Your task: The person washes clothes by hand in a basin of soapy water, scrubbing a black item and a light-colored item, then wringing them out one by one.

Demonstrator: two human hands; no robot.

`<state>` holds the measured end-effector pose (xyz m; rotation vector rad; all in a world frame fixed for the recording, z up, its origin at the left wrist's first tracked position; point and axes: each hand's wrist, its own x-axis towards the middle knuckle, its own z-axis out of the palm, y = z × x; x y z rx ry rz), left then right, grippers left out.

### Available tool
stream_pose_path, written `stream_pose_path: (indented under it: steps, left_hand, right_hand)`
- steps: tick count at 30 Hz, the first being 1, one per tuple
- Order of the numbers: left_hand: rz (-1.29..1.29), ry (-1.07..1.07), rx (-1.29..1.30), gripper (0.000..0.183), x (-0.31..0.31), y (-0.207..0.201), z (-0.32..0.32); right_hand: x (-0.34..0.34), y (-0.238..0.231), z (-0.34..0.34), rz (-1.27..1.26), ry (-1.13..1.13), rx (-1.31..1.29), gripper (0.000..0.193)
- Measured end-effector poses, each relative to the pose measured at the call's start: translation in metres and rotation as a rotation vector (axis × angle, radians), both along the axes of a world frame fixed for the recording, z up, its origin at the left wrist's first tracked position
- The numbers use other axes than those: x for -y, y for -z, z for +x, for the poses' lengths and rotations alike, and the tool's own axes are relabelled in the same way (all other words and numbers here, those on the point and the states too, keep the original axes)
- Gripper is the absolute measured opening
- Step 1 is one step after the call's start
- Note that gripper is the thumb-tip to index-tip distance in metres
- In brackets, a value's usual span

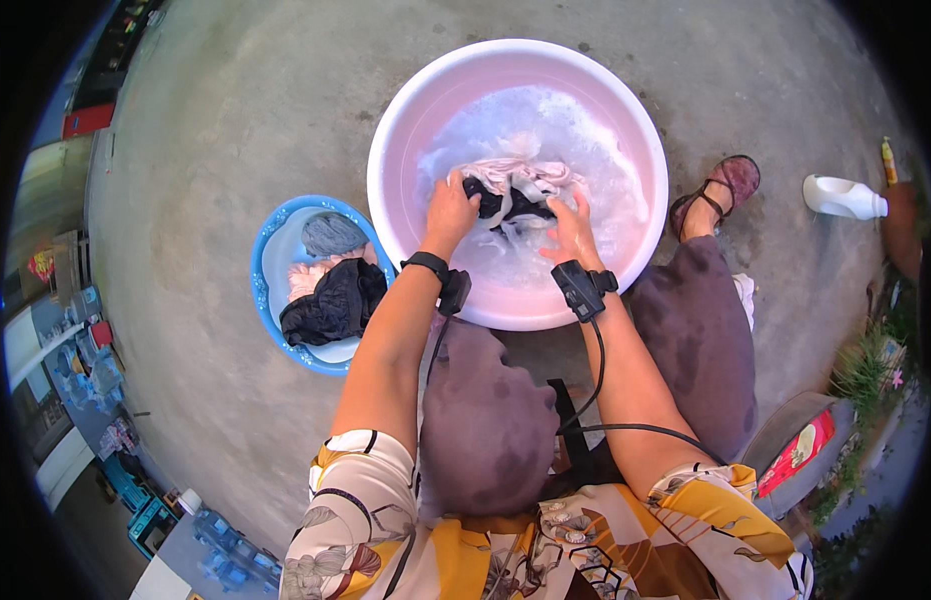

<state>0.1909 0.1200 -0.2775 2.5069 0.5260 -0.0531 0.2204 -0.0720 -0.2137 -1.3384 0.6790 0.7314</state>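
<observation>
My left hand (451,213) is closed on the left end of a wet bundle of clothing, where a black cloth (527,206) with pale trim shows beside wet pale pink cloth (525,173). At the bundle's right end, my right hand (573,236) has its fingers apart, with fingertips touching the dark cloth. Both hands are inside a large round basin (385,130), white-rimmed and pinkish within. Cloudy, sudsy water (610,150) surrounds the clothing. The fingers' undersides are partly hidden.
Left of the basin stands a smaller blue tub (261,262) holding black (335,300), pink and grey clothes. A white bottle (843,197) lies on the concrete floor (235,120) at the right. My sandalled foot (718,195) is close to the basin. Cables hang from my wrist devices.
</observation>
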Motion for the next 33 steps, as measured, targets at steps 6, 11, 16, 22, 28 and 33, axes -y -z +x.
stream_pose_path:
  steps: [6, 11, 16, 22, 28, 33]
  left_hand:
    - [-0.911, 0.003, -0.516, 0.042, 0.030, -0.103, -0.012]
    - [-1.194, 0.208, -0.330, 0.049, 0.011, -0.190, -0.052]
    - [-1.678, 0.110, -0.249, 0.055, -0.041, -0.192, -0.081]
    - [-1.493, 0.071, 0.145, 0.046, -0.056, -0.172, -0.109]
    - [-1.020, -0.599, 0.091, 0.029, -0.120, -0.080, -0.167]
    - [-0.088, -0.572, 0.092, 0.088, -0.176, -0.010, -0.155]
  right_hand:
    - [0.000, 0.002, -0.026, 0.516, -0.026, -0.434, 0.078]
    - [-0.024, -0.029, -0.019, 0.911, 0.197, -0.099, 0.077]
    - [-0.052, -0.075, -0.012, 0.998, 0.116, -0.064, 0.045]
    - [-0.049, -0.179, -0.002, 0.668, 0.027, -0.031, 0.030]
    - [-0.010, -0.213, 0.013, 0.610, 0.019, 0.022, 0.030]
    - [0.019, -0.224, 0.008, 0.561, 0.061, 0.032, 0.040]
